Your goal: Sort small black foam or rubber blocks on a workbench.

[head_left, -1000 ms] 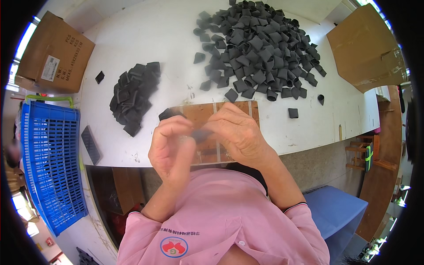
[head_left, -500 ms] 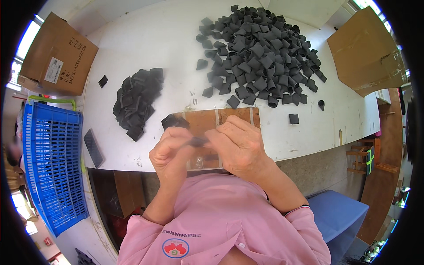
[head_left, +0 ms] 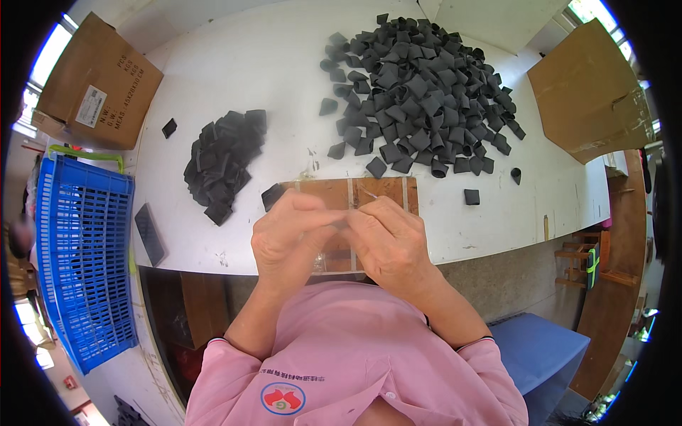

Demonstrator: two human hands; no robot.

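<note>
Over a brown board (head_left: 320, 190) at the table's near edge, my left hand (head_left: 288, 231) and my right hand (head_left: 387, 238) meet at their fingertips. Both are closed in a pinch on a small black piece of fabric (head_left: 341, 222), nearly all of it covered by the fingers. A thin, light sliver (head_left: 369, 194) shows just above my right fingers; what it is stays unclear. Beside my left hand, another flat black piece (head_left: 271, 197) lies at the board's left end. Farther left is a pile of flat black pieces (head_left: 222, 160).
A large heap of black looped pieces (head_left: 426, 92) covers the far right of the table. Cardboard boxes stand at the back left (head_left: 96, 85) and back right (head_left: 593, 92). A blue plastic basket (head_left: 85, 263) is at the left, near a dark phone-like slab (head_left: 149, 234).
My hands have drawn together, and the black piece between them is now mostly hidden. My left hand has shifted slightly right. The heaps look the same.
</note>
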